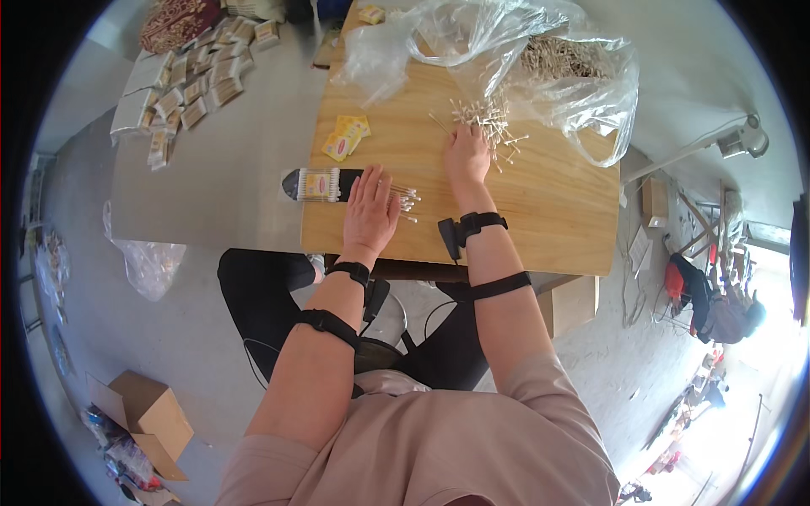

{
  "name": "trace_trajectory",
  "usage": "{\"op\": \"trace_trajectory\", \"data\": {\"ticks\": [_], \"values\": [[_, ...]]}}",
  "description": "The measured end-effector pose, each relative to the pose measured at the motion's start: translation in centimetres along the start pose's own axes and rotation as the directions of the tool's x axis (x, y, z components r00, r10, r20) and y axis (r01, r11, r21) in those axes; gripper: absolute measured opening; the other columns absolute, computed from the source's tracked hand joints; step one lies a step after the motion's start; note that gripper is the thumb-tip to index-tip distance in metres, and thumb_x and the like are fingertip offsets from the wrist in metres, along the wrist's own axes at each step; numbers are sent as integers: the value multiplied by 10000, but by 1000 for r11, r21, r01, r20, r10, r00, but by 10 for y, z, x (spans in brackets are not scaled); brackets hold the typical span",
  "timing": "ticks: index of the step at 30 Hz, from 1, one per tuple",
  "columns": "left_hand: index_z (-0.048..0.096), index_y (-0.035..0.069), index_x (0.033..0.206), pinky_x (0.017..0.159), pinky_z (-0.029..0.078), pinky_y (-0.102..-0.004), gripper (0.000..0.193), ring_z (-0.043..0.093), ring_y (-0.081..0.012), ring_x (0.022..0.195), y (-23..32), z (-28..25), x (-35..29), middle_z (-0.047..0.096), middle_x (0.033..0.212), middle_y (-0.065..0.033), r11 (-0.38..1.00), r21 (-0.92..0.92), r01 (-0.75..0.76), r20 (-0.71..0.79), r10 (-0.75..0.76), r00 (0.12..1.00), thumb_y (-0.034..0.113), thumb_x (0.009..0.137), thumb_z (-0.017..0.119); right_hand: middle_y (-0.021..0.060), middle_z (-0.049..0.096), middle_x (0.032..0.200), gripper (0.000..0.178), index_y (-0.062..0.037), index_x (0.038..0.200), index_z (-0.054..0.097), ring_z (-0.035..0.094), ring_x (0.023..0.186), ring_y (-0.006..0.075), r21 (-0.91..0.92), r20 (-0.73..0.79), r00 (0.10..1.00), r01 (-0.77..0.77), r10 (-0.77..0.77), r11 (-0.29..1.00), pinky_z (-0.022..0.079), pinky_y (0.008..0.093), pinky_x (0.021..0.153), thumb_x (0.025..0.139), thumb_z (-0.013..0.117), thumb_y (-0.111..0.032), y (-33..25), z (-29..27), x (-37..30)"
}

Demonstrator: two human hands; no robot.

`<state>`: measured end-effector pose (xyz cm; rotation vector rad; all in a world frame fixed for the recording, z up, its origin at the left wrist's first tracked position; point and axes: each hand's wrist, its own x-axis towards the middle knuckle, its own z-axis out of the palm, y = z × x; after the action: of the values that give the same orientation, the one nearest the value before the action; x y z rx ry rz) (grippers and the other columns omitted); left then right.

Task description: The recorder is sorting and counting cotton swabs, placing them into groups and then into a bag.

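Note:
My left hand lies with fingers stretched out over the dark end of a small pack near the table's front edge. The pack has a yellow label and a row of white-tipped cotton swabs. More cotton swabs stick out to the right from beneath my left hand; its palm side is hidden. My right hand is at the near side of a loose pile of cotton swabs, fingers bent and pressed together on some of them. Its fingertips are partly hidden among the sticks.
Yellow printed cards lie on the wooden table. A clear plastic bag of swabs spreads at the back right. Many filled packs are heaped on the grey table. A lamp stands to the right.

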<state>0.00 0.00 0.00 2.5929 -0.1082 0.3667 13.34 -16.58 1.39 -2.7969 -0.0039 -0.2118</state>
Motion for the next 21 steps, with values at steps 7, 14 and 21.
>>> {"op": "trace_trajectory", "data": {"ticks": [7, 14, 21], "values": [[541, 8, 1195, 1111, 287, -434, 369, 377, -297, 1325, 6, -2, -1, 458, 1361, -158, 999, -31, 15, 2, -15, 1000, 245, 912, 534, 108, 591, 988, 90, -108, 930, 589, 611, 904, 326, -11, 46, 999, 21, -21, 1000, 503, 441, 759, 867, 583, -171, 1, -7, -18], [489, 8, 1264, 1117, 276, -433, 418, 365, -314, 1332, 1, -4, 1, 428, 1387, -180, 999, -50, 10, -2, -10, 1000, 238, 917, 529, 103, 613, 944, 89, -108, 935, 615, 620, 831, 331, 202, 60, 978, 183, -199, 962, 504, 437, 722, 862, 573, -134, -3, -4, -51], [438, 19, 1336, 1121, 270, -434, 472, 356, -315, 1339, 2, -5, 0, 391, 1422, -182, 998, -62, 20, 10, -19, 1000, 230, 921, 518, 98, 629, 914, 117, -93, 917, 659, 612, 857, 326, 398, 104, 927, 293, -360, 869, 501, 431, 739, 821, 597, -66, -12, -10, -76]]}}
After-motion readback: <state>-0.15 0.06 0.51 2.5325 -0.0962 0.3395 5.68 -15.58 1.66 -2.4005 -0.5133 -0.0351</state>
